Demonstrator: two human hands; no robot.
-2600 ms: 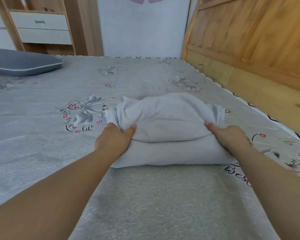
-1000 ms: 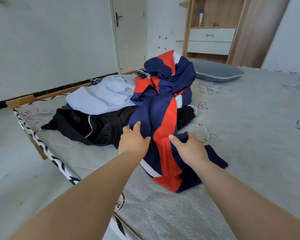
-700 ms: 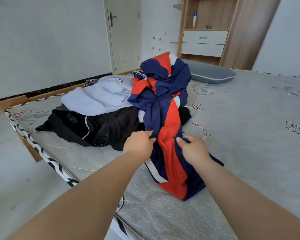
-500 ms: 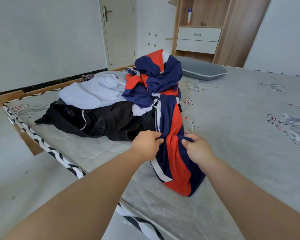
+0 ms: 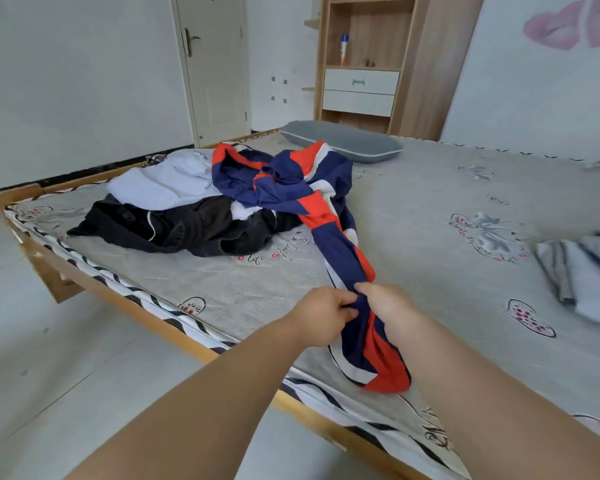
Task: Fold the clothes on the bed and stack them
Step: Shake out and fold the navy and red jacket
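Your left hand [image 5: 323, 311] and right hand [image 5: 388, 306] both pinch the navy-and-red garment [image 5: 340, 237], stretched from the clothes pile [image 5: 187, 209] toward the bed's [image 5: 430, 209] near edge; folded whites [image 5: 589, 271] are cut off at right; fingertips hidden in cloth.

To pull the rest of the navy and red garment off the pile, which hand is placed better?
Probably the left hand: both hands grip the navy and red garment, but the left is on the pile side, while the right hand holds.
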